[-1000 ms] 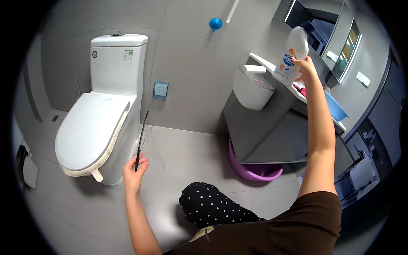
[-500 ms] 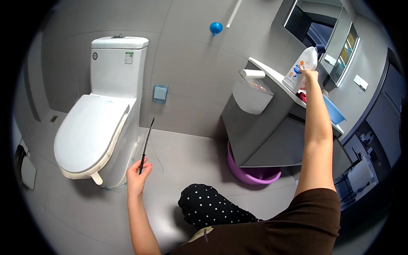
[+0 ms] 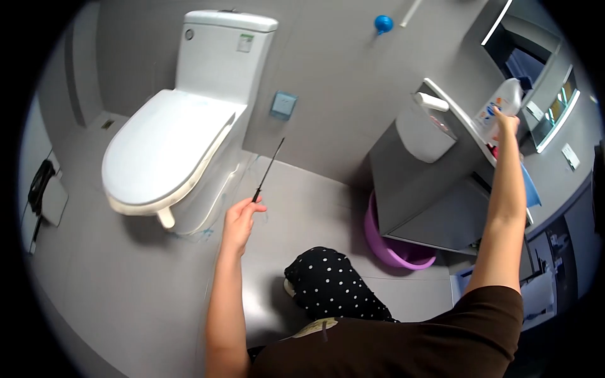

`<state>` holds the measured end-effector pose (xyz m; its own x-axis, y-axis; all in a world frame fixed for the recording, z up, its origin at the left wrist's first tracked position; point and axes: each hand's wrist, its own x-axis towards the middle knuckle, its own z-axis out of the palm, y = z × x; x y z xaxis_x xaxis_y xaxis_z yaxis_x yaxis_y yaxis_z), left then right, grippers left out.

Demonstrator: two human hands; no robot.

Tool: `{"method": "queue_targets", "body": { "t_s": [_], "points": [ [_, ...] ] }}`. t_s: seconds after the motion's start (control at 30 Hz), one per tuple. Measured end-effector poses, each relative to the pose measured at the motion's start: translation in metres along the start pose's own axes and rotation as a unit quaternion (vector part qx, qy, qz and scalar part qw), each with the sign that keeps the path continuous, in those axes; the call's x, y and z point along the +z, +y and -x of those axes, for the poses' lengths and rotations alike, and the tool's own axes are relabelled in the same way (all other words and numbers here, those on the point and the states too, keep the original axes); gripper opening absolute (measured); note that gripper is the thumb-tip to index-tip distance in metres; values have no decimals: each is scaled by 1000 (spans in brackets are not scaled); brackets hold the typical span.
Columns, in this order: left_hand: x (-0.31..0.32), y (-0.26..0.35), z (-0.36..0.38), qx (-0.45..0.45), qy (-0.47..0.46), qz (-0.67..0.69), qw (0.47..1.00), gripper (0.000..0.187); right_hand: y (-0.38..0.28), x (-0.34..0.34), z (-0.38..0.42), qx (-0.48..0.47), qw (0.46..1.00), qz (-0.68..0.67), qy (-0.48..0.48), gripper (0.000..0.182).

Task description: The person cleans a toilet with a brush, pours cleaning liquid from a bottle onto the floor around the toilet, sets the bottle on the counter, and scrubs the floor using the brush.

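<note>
My left hand (image 3: pixel 241 222) is closed round the black handle of a thin dark rod (image 3: pixel 270 170), which points up and away in front of the wall. At the upper right, my right hand (image 3: pixel 506 123) grips a white bottle (image 3: pixel 490 115) with a dark cap and orange and blue print. The bottle is over the counter (image 3: pixel 451 104), near a red item and a blue basin (image 3: pixel 530 187). Whether its base touches the counter is unclear. Left of my left hand is the white toilet (image 3: pixel 167 148), its lid down.
A white bin (image 3: pixel 423 135) hangs on the side of the grey cabinet (image 3: pixel 403 189). Beneath the cabinet is a purple basin (image 3: pixel 382 247). A blue socket cover (image 3: pixel 283 105) and a blue round object (image 3: pixel 383 24) are on the wall. A mirror (image 3: pixel 520 60) hangs above the counter.
The view has shifted, so the toilet and cabinet appear farther right and the toilet higher. Both hands keep hold of the rod and the bottle.
</note>
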<state>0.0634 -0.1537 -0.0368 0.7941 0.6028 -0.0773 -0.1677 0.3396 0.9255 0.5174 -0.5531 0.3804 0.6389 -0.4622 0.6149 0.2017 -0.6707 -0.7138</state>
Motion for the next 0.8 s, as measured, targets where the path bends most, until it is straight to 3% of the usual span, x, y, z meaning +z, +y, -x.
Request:
{"method": "queue_targets", "body": {
  "t_s": [0.13, 0.17, 0.2, 0.27, 0.3, 0.33, 0.4, 0.43, 0.5, 0.57, 0.63, 0.73, 0.77, 0.8],
  "points": [
    [-4, -1, -1, 7, -1, -3, 1000, 32, 6, 0, -16, 6, 999, 27, -25, 91],
    [-5, -1, -1, 6, 1, 2, 1000, 32, 25, 19, -43, 20, 999, -8, 49, 100],
    [-6, -1, -1, 5, 3, 7, 1000, 32, -12, -9, 25, 19, 995, 23, 93, 101],
    [-10, -12, -6, 2, 7, 17, 1000, 32, -8, -12, 56, -145, 960, -44, 234, 91],
    [-12, -16, -9, 3, 5, 28, 1000, 32, -11, -14, 86, -228, 941, -152, 198, 77],
    [-12, -16, -11, 1, 12, 26, 1000, 32, -14, -15, 125, -304, 904, -256, 159, 63],
    [-7, -21, -11, -42, 26, 38, 998, 36, -19, -15, 221, -311, 863, -389, -87, 32],
    [-4, -25, -11, -51, 32, 34, 998, 36, -28, -17, 286, -266, 854, -400, -199, 20],
    [4, -29, -12, -19, 57, 47, 997, 42, -23, -6, 373, -270, 823, -298, -402, 20],
    [9, -35, -12, -13, 81, 54, 995, 36, 5, 37, 436, -212, 733, -235, -602, 20],
    [13, -49, -17, 19, 108, 73, 991, 25, 38, 80, 492, -150, 618, -204, -744, 30],
    [18, -74, -23, 51, 144, -47, 987, 25, 80, 119, 575, 13, 475, -216, -853, 42],
    [16, -94, -27, 164, 169, -129, 963, 23, 84, 119, 593, 92, 440, -241, -860, 41],
    [14, -98, -26, 161, 179, -136, 961, 23, 90, 124, 609, 163, 395, -260, -866, 33]
  ]
}}
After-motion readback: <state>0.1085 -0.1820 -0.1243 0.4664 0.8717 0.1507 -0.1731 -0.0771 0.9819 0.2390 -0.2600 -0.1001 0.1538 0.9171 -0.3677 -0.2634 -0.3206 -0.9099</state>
